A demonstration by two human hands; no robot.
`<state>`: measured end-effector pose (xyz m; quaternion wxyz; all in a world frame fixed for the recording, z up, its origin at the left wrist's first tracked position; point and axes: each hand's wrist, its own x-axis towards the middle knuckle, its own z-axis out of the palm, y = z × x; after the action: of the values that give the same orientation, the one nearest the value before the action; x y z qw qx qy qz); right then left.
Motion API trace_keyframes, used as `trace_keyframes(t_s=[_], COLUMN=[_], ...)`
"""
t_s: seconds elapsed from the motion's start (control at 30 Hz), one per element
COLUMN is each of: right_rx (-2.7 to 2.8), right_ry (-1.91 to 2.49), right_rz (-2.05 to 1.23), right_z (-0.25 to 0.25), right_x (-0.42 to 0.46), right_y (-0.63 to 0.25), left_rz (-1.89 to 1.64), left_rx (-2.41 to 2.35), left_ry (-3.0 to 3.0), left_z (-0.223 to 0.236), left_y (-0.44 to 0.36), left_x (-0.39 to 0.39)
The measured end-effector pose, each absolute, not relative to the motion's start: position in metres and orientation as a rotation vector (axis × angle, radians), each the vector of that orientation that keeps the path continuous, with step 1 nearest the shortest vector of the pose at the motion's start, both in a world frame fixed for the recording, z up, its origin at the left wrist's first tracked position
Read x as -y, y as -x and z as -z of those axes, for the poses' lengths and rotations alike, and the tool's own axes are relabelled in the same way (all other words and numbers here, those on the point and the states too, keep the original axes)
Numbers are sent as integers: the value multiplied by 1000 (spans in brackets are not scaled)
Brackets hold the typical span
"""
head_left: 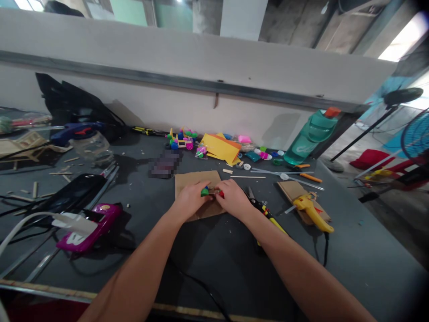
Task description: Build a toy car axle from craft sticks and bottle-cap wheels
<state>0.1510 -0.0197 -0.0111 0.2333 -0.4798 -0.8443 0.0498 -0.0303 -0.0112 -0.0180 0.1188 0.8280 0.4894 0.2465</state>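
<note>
Both of my hands meet over a flat brown cardboard piece (194,180) at the middle of the table. Between them is a small part (212,191) with a green end at the left and a red end at the right; its exact kind is hard to make out. My left hand (190,201) is closed, pinching the green end. My right hand (235,199) pinches the red end, its fingers closed too. Just right of my right wrist lie snips with black-and-yellow handles (268,213), partly hidden by my forearm.
A yellow glue gun (311,213) rests on cardboard at the right, near a teal bottle (306,138). Colourful small toys (182,139) and yellow paper sheets (219,148) lie along the wall. At the left are a magenta power strip (100,223) and a black cable (197,279) in front.
</note>
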Motion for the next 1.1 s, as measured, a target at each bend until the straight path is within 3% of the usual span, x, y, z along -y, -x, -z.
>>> trace_keyframes(t_s=[1.1], right_rx=[2282], right_ry=[1274], right_rz=[-166], right_z=[13], right_x=[19], right_y=[-149], left_rz=[-671], left_rx=[-1450], left_ry=[-2231], left_z=[12], left_y=[36], left_x=[5])
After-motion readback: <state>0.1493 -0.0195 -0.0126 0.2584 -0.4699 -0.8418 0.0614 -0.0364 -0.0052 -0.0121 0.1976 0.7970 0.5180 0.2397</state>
